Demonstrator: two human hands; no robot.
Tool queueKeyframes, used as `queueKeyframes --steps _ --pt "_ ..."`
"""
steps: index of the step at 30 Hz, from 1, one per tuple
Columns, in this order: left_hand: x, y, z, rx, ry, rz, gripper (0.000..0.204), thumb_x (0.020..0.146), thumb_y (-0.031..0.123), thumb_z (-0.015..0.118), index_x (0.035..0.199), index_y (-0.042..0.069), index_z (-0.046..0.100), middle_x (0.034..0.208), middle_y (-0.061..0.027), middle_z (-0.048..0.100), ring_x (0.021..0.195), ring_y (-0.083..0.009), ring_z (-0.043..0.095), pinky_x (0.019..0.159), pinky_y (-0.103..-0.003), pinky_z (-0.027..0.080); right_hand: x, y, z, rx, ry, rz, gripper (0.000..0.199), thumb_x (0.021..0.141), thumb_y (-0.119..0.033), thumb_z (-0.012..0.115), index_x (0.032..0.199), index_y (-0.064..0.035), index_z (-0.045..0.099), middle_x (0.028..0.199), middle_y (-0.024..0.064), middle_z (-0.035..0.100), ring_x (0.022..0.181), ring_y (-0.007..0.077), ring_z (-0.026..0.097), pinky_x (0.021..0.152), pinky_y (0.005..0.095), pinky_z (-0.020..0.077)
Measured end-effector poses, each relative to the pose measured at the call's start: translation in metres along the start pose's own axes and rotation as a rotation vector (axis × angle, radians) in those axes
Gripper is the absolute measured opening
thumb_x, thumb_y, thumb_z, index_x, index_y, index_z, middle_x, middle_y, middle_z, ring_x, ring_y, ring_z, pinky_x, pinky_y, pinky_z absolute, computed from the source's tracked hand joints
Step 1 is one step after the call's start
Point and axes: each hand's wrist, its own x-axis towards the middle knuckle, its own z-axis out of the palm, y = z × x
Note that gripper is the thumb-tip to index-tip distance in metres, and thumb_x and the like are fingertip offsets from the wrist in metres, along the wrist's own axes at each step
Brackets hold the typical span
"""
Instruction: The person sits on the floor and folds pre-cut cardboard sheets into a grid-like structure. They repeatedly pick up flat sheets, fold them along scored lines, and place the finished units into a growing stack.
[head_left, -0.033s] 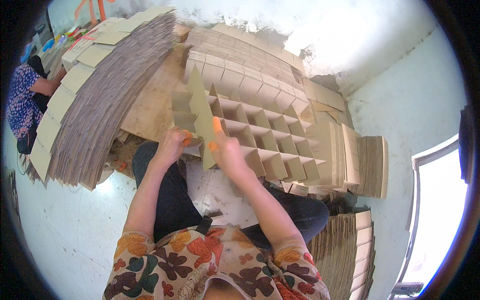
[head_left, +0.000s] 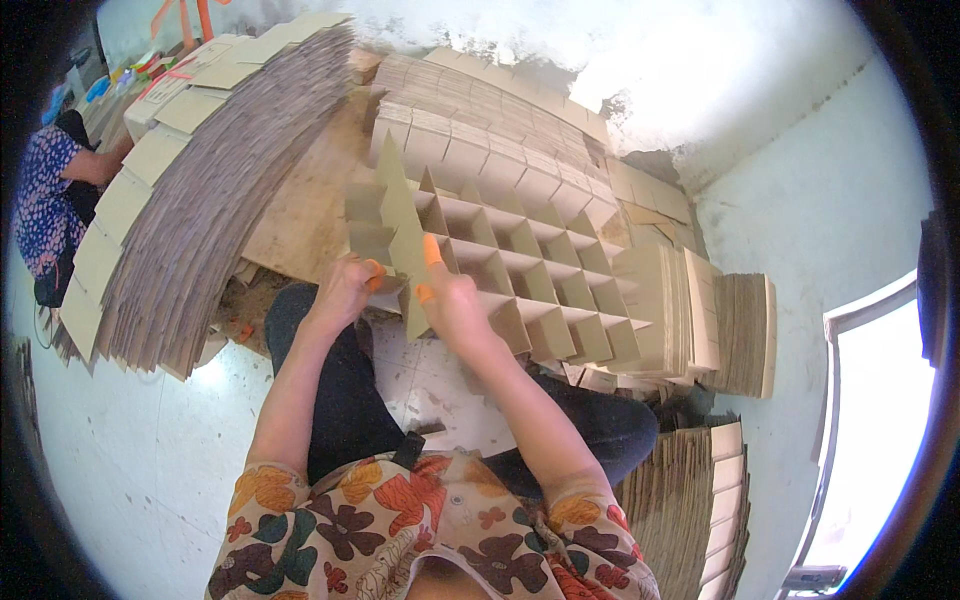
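Observation:
In front of me lies a cardboard divider grid, its crossed strips forming several open square cells. A taller cardboard strip stands on edge across its left side, tilted a little. My right hand is closed on this strip's near part, with orange covers on the thumb and a finger. My left hand is closed just left of the strip, by the ends of the cross strips. It also wears orange finger covers, and its fingertips hide what they pinch.
A long leaning stack of cardboard strips runs along the left. More stacked strips stand behind the grid, with upright bundles at right and another stack beside my knee. Another person sits at far left.

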Motion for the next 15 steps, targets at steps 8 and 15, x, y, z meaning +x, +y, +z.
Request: queueKeyframes --steps 8,15 --pt "0.005 0.001 0.0 0.033 -0.031 -0.07 0.011 0.073 0.002 0.064 0.083 0.003 0.067 0.076 -0.0193 0.059 0.074 -0.0368 0.06 0.065 -0.043 0.049 0.006 0.003 0.011 -0.041 -0.029 -0.027 0.068 0.077 0.002 0.061 0.138 0.0069 0.03 0.068 0.0276 0.057 0.062 0.0437 0.058 0.056 0.0473 0.0463" --pt "0.008 -0.004 0.001 -0.042 -0.068 -0.072 0.011 0.073 -0.004 0.061 0.083 0.0 0.065 0.078 -0.0214 0.059 0.075 -0.0379 0.06 0.066 -0.043 0.048 0.023 -0.003 0.001 -0.079 -0.063 -0.139 0.065 0.076 0.002 0.059 0.134 0.0118 0.03 0.071 0.0285 0.057 0.069 0.044 0.059 0.061 0.0487 0.0471"
